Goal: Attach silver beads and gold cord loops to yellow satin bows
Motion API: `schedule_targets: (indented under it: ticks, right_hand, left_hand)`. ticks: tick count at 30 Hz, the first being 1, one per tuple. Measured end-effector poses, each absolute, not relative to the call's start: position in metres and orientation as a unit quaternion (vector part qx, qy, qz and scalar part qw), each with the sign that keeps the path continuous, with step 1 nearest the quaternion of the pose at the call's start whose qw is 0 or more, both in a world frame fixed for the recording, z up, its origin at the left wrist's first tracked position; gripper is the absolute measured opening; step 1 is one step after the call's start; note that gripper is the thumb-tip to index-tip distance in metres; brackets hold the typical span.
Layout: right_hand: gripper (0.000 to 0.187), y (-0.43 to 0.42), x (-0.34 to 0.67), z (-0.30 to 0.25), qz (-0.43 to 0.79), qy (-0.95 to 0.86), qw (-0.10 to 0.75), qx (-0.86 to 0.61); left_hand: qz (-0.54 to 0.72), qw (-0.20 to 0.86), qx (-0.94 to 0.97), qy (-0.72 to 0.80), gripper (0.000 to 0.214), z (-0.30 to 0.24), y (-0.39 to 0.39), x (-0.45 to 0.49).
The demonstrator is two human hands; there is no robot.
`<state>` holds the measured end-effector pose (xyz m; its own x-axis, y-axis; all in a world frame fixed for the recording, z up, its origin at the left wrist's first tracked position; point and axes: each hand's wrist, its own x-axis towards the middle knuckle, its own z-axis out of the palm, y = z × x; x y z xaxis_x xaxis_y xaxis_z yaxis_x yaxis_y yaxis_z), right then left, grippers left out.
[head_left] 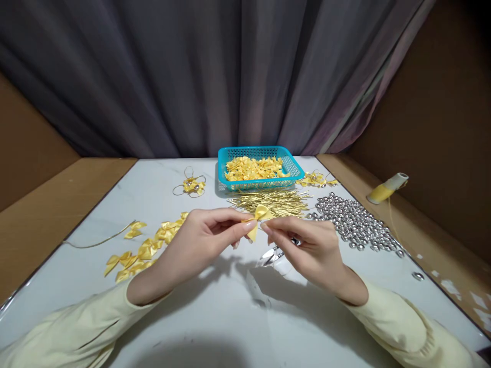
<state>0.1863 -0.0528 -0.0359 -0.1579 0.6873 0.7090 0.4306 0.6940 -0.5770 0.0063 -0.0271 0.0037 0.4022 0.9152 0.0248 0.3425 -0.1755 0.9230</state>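
A yellow satin ribbon bow [262, 211] is pinched between the thumb and fingers of my left hand [207, 234]. Just to its right, my right hand [310, 249] is closed in a pinch close to the bow; whatever lies between those fingertips is too fine to make out. Partly hidden under my right hand lie small scissors [271, 255] with metal blades. Behind my hands, a pile of gold cords [280, 202] spreads across the white table [215, 327]. More yellow bows [149, 248] lie in a loose group beside my left forearm.
A blue plastic basket [253, 183] of yellow bows stands at the back. Silver ring-like beads [353, 221] are heaped at right, near a thread spool [388, 188]. Bow pieces with gold loops [194, 185] lie left of the basket, others [316, 179] right. A curtain [215, 76] hangs behind.
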Motion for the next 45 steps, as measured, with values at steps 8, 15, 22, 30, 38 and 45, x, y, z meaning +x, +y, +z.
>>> schedule_targets:
  ticks: [8, 15, 22, 30, 38, 45]
  right_hand:
    - [0.010, -0.043, 0.189, -0.033, 0.233, -0.747, 0.483, -0.394]
    - [0.025, -0.033, 0.212, -0.015, 0.245, -0.726, 0.429, -0.479]
    - [0.027, -0.041, 0.202, -0.018, 0.276, -0.829, 0.296, -0.386]
    - [0.029, -0.047, 0.187, -0.034, 0.075, -0.842, 0.306, -0.438]
    - [0.020, -0.045, 0.190, -0.035, 0.125, -0.842, 0.307, -0.427]
    - [0.019, -0.041, 0.202, -0.022, 0.123, -0.823, 0.334, -0.443]
  left_hand:
    - [0.305, 0.415, 0.744, 0.425, 0.013, -0.001, -0.023, 0.005]
    - [0.284, 0.390, 0.774, 0.411, 0.014, 0.001, -0.015, 0.000]
    - [0.213, 0.455, 0.777, 0.379, 0.022, -0.007, -0.010, 0.001]
    - [0.294, 0.314, 0.780, 0.454, 0.025, -0.015, -0.024, 0.007]
    - [0.254, 0.508, 0.711, 0.415, 0.029, -0.013, -0.025, 0.009]
    - [0.245, 0.474, 0.734, 0.420, 0.026, -0.010, -0.023, 0.008]
